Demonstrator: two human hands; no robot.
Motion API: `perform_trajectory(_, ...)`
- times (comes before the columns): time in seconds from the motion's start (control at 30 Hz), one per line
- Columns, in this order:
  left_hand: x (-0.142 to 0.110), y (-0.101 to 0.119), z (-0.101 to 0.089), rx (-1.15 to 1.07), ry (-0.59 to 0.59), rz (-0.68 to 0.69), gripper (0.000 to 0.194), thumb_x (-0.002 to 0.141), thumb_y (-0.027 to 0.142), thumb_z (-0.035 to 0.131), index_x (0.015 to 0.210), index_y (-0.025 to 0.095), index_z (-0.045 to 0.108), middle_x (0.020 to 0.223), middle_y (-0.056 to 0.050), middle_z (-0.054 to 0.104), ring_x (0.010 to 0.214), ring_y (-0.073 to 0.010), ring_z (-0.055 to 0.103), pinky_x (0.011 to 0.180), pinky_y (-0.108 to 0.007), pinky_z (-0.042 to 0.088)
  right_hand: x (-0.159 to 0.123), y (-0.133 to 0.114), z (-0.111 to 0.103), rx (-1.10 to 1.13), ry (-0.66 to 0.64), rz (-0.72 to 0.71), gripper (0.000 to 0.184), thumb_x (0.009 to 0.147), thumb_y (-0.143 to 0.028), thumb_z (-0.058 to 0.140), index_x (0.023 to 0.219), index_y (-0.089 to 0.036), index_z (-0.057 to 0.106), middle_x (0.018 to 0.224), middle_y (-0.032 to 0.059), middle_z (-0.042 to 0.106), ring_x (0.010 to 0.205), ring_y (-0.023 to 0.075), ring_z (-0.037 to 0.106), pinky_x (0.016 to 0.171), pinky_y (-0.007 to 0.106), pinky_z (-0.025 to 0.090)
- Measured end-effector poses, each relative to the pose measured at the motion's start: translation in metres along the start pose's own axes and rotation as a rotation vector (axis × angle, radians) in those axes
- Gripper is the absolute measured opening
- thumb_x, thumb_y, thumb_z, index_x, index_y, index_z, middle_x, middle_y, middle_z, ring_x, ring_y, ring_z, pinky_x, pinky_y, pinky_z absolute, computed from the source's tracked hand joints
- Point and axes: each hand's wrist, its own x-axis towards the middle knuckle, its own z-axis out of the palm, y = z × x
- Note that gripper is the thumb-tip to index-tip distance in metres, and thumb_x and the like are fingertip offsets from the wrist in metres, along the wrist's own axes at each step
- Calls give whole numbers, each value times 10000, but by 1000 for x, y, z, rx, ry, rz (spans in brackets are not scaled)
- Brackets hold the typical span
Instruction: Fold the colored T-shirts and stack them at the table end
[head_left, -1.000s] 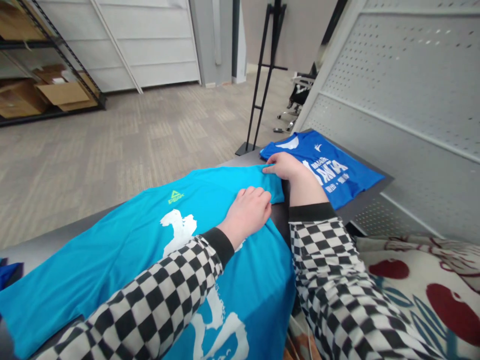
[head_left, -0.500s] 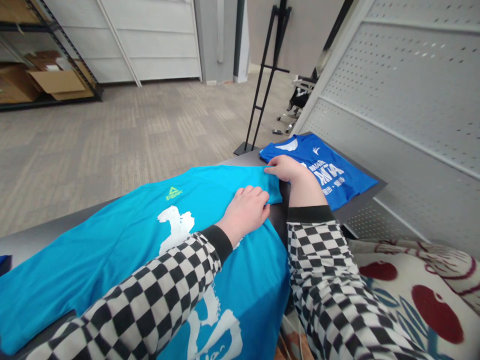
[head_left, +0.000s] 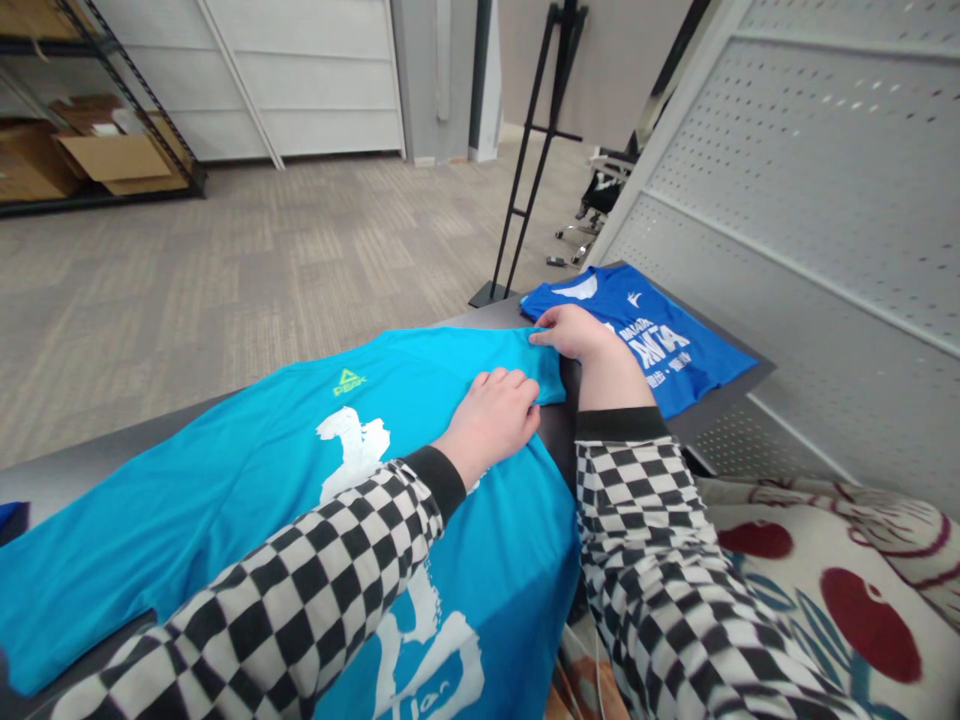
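A bright cyan T-shirt [head_left: 247, 470] with a small yellow-green logo and large white brush lettering lies spread front side up, its lower part hanging over the near table edge. My left hand [head_left: 495, 415] rests on it near the underarm, fingers curled and thumb tucked against the fabric. At the outer corner of the right-side sleeve, my right hand [head_left: 568, 335] pinches the cloth between thumb and fingers. Just beyond that hand lies a folded royal-blue sports shirt [head_left: 660, 340] with white print, partly hidden by my wrist.
The dark table [head_left: 97, 435] runs diagonally below the shirts. A grey perforated panel [head_left: 795, 200] rises at the right. Floral fabric [head_left: 817, 560] sits at lower right. Behind stand a black metal stand [head_left: 525, 190] and a shelf with cardboard boxes [head_left: 124, 165].
The view has shifted slightly. Both hands keep nearly the same places on the cyan T-shirt, and the cloth lies almost unchanged.
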Motion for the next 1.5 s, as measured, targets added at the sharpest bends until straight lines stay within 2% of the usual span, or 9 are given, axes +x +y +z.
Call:
perform_trajectory(0.1,0,0,0,2,0,0,121,1090,335,596,1070,264,691,1175,-87,727,1182,-308,625,994,-476,490,-1,-1,-2,6,-6,-18,287,854,-361,889,1078,-188,843,916,28,804,783,185,658,688,263,486)
perform_trajectory(0.27,1,-1,2,13,13,1,119,1088,338,601,1060,262,688,1173,-83,729,1174,-308,624,992,-483,489,-9,-7,-10,-60,-76,23,339,989,-507,755,905,-186,827,715,19,708,674,184,594,661,300,461)
perform_trajectory(0.4,1,-1,2,14,10,0,118,1086,337,601,1070,263,691,1181,-85,725,1184,-306,620,998,-482,492,-13,-10,-13,-147,-62,66,289,964,-447,771,811,-203,796,651,12,664,645,192,577,637,311,446)
perform_trajectory(0.57,1,0,1,9,2,-3,122,1091,339,596,1067,264,689,1168,-87,722,1177,-305,622,988,-474,488,-13,-8,-12,-159,-40,40,176,928,-366,805,888,-195,808,695,3,692,652,171,577,607,289,412)
perform_trajectory(1.0,0,-3,3,40,19,46,183,1134,319,539,1076,263,703,1166,-71,723,1143,-287,621,945,-467,482,-5,2,-6,16,-16,53,221,843,-343,902,962,-177,816,788,-3,723,713,171,596,689,290,445)
perform_trajectory(1.1,0,-3,1,37,11,49,187,1135,323,542,1074,264,708,1172,-74,725,1154,-290,622,948,-466,482,-5,1,-6,38,-7,65,246,898,-403,862,987,-177,825,822,22,747,752,195,625,721,305,468)
perform_trajectory(1.2,0,-3,1,30,4,44,190,1135,321,543,1063,260,707,1175,-79,724,1162,-290,624,953,-461,483,-6,-1,-7,36,-2,74,366,1025,-512,715,965,-172,835,849,63,774,796,227,658,778,332,497)
perform_trajectory(1.27,0,-3,1,32,11,42,185,1133,320,548,1059,258,706,1171,-80,723,1159,-290,624,951,-462,483,-7,-1,-7,25,-2,75,393,1064,-503,659,965,-168,840,857,74,784,805,232,667,794,335,501)
perform_trajectory(1.5,-1,-3,4,41,37,53,179,1129,316,557,1042,254,700,1142,-70,722,1128,-289,625,930,-470,481,-6,1,-7,60,-26,51,202,948,-370,817,968,-172,849,780,36,763,721,187,612,728,297,480)
